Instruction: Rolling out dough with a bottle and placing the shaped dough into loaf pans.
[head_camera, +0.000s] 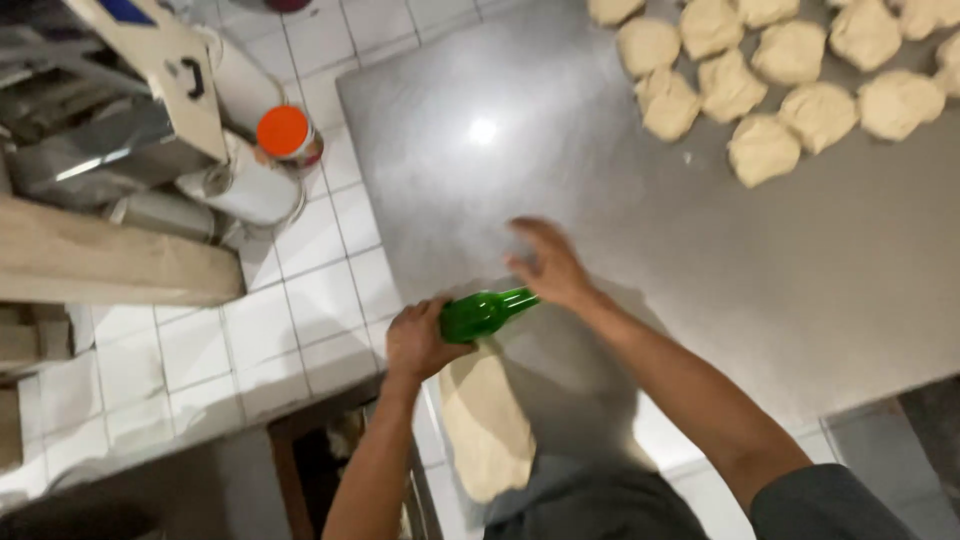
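Below, green bottle (487, 312) lying crosswise over flattened dough (487, 425), left hand (420, 340) gripping its base, right hand (548, 265) fingers spread on its neck

Bare forearms; short grey sleeve at right upper arm; grey shirt front.

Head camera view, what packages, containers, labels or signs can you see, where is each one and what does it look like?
Green bottle: glass, lying sideways over flattened dough, left hand gripping its body, right hand at its neck.
Orange-lidded container: round, on the white tiled counter left of the metal worktop.
Blue label: on the beige machine panel, top left, only partly in view.
No screens or signs visible.
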